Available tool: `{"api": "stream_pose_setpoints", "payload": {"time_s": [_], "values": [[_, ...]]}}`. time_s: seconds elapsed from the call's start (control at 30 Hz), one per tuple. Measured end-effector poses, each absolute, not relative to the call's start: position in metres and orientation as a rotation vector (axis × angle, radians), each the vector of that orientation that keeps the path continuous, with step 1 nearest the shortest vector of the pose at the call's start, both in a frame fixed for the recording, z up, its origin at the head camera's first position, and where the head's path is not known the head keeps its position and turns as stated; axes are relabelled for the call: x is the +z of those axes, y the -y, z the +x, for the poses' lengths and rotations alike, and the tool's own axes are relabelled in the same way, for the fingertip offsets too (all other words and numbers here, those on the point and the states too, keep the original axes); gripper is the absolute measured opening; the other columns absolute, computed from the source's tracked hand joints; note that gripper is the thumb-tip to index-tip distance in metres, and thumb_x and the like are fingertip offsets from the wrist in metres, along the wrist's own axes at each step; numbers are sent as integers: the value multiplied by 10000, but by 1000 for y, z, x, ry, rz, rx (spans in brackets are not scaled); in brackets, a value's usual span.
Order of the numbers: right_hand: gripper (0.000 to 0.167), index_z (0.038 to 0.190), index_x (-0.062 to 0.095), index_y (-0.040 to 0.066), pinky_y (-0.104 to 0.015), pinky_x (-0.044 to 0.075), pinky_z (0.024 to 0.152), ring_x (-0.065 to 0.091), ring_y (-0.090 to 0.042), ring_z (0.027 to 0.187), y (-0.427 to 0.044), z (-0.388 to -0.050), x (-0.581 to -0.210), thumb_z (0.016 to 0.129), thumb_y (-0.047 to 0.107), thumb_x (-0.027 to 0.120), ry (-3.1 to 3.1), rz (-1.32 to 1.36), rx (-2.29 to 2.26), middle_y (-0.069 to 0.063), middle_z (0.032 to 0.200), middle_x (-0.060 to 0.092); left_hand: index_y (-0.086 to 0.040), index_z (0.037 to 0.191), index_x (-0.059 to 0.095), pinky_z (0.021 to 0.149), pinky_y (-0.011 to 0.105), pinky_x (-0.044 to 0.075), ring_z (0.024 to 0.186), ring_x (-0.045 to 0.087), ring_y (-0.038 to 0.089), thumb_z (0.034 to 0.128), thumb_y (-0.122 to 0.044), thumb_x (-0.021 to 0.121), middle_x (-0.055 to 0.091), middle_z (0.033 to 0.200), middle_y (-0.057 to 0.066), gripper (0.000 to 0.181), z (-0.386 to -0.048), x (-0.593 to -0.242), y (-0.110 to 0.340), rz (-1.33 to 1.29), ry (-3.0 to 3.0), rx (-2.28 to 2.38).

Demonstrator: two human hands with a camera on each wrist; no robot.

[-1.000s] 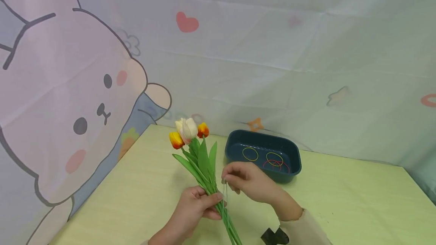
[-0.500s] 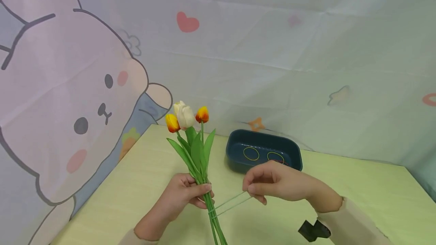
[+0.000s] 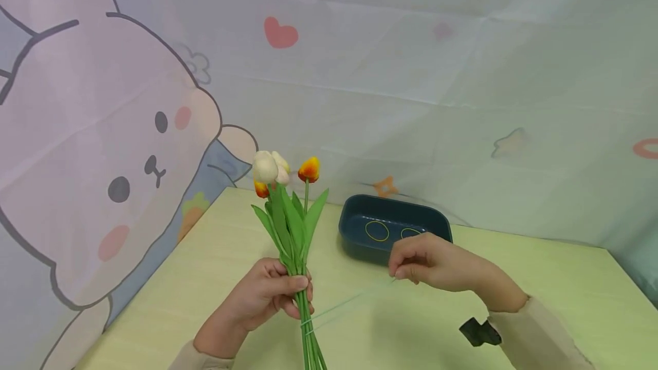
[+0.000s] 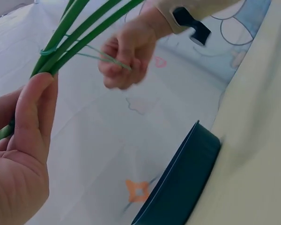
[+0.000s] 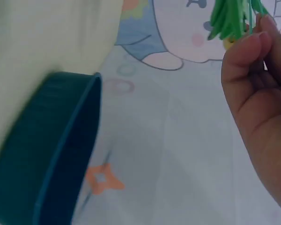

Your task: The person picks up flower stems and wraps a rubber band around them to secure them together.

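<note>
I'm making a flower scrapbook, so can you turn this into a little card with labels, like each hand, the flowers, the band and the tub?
Left hand: grips the tulips by their stems
Right hand: pinches the green band
Flowers: white and orange-yellow blooms, at the top
Green band: looped round the stems, pulled out toward the right hand
Tub: dark blue, on the table
In tub: two yellow rings, one partly hidden

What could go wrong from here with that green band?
The stretched green band could slip from the right hand's fingers and snap back at the stems. Its sideways pull, just below the left hand's fingers, might also twist the stems in that grip.
</note>
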State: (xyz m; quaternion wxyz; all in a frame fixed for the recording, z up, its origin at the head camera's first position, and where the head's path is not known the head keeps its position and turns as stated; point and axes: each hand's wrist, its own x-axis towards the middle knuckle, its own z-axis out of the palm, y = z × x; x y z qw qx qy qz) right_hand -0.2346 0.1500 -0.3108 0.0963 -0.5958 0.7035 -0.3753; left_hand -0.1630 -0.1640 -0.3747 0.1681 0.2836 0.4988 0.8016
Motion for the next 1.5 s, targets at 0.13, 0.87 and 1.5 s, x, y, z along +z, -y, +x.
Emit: {"api": "stream_pose_setpoints", "payload": {"time_s": [0.13,0.87,1.5], "values": [[128,882,613,71,-189,477,520,500,-138,604,-139,-240,-350,924,-46,579,-2154,-1718,-1231,-59,763,553,-65,967,680,686,217,594,784,716,131,1001,-15,462,679,857,20,227,-164,-376,163,789,-1307,2339],[164,908,611,-84,-188,509,544,507,-24,576,-20,-142,-424,932,78,615,-2139,-704,-1958,-112,687,558,-26,833,677,749,217,585,812,724,178,982,-46,536,710,814,83,207,-164,-360,164,21,-1235,3101],[106,852,529,-30,-208,462,477,469,-164,583,-60,-166,-347,898,-125,540,-2193,-1802,-2143,-104,757,486,173,850,659,606,252,600,723,715,111,851,115,649,716,766,15,59,-171,-386,154,540,-2479,2866]]}}
